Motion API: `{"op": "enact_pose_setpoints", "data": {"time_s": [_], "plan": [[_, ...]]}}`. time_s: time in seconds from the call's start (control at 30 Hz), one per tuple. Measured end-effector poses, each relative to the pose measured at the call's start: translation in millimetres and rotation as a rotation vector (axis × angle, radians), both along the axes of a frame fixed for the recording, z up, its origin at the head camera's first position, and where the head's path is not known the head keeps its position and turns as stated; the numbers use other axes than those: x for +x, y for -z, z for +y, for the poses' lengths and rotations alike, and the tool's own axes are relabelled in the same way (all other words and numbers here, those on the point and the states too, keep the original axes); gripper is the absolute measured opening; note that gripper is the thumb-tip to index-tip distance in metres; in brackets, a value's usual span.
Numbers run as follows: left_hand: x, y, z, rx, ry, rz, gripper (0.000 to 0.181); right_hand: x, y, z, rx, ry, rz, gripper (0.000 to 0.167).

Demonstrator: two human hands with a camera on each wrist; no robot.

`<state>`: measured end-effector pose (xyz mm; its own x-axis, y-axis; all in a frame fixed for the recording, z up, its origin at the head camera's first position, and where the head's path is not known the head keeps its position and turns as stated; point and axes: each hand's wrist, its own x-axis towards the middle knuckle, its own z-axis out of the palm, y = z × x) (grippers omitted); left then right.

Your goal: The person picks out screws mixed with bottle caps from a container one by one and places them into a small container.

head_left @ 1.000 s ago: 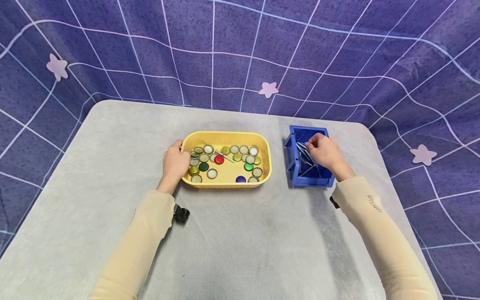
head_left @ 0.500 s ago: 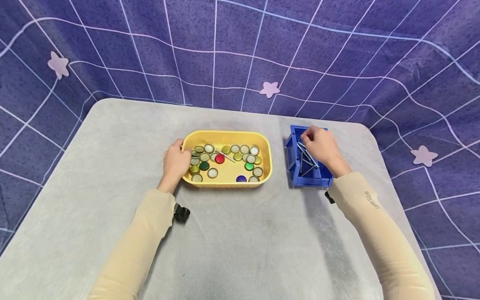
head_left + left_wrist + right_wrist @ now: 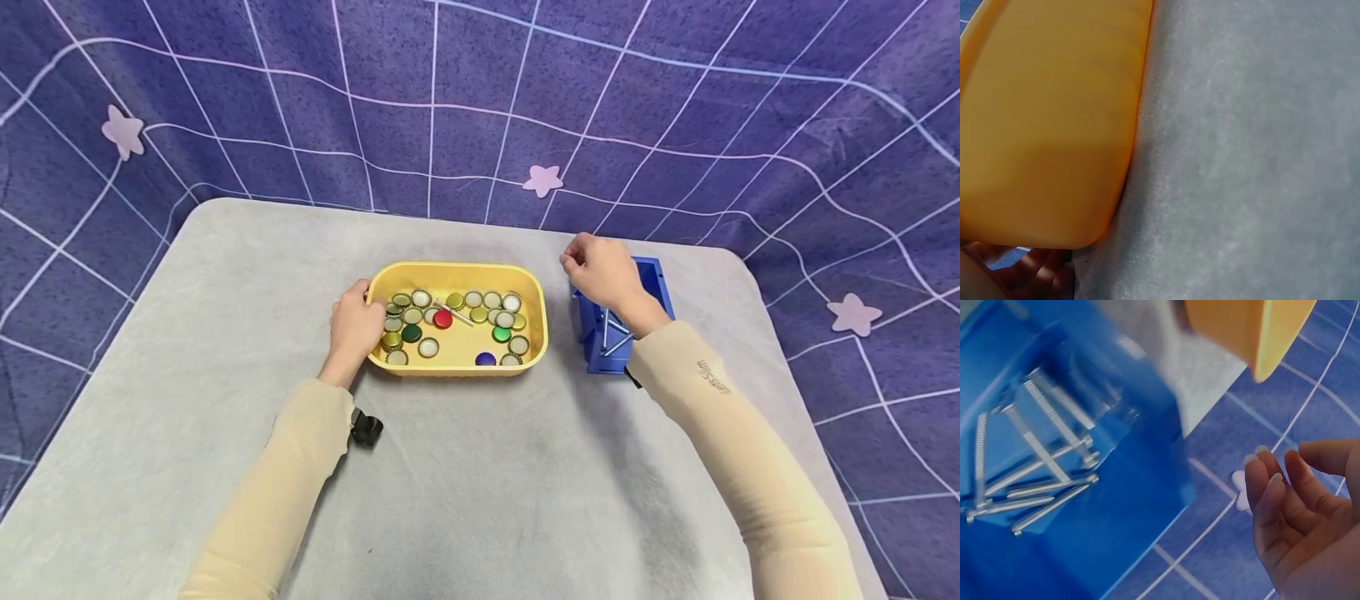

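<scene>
My left hand (image 3: pixel 356 323) grips the left end of a yellow plastic tub (image 3: pixel 457 368), thumb at the rim. Its fingers (image 3: pixel 1041 275) show below the tub's end in the left wrist view. Inside lie many bottle caps, among them a red cap (image 3: pixel 442 319) and a blue cap (image 3: pixel 485 359), with one thin metal rod (image 3: pixel 454 313). My right hand (image 3: pixel 604 271) hovers above the upper left of a blue plastic bin (image 3: pixel 597 361). Its fingers are loosely bent and nothing shows between them in the right wrist view. Several long silver bolts (image 3: pixel 1038 447) lie in the bin.
Both containers stand on a table with a grey cloth (image 3: pixel 465 492), the bin right of the tub. A purple curtain (image 3: pixel 465 100) with star shapes hangs behind the table's back edge. A black wrist device (image 3: pixel 367 428) sits under the left sleeve.
My right hand has come up out of the blue bin and moved left, uncovering the bin's right side. My left hand keeps its grip on the tub, which stays in place.
</scene>
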<state>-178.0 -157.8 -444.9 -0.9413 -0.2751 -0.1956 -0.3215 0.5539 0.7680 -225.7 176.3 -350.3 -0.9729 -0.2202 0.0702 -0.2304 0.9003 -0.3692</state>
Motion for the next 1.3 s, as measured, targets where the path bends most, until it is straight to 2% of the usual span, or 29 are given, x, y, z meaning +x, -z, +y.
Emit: {"op": "enact_pose_setpoints", "data": {"time_s": [0.2, 0.53, 0.8, 1.1, 1.3], "plan": [[-0.3, 0.0, 0.7, -0.003, 0.001, 0.002, 0.044, -1.2, -4.2, -26, 0.011, -0.068, -0.007, 0.017], [-1.0, 0.7, 0.2, -0.009, 0.003, 0.006, 0.044, -0.9, 2.4, -62, 0.066, -0.143, -0.059, 0.017], [-0.5, 2.2, 0.8, -0.003, 0.004, 0.007, 0.043, 3.6, 24.4, -90, 0.075, -0.204, -0.108, 0.016], [-0.9, 2.2, -2.0, -0.008, -0.001, 0.011, 0.044, 18.9, 56.4, -115, 0.065, -0.241, -0.184, 0.016], [-0.7, 2.0, -1.6, -0.010, 0.000, 0.006, 0.044, 24.8, 71.3, -124, 0.067, -0.244, -0.148, 0.016]]}}
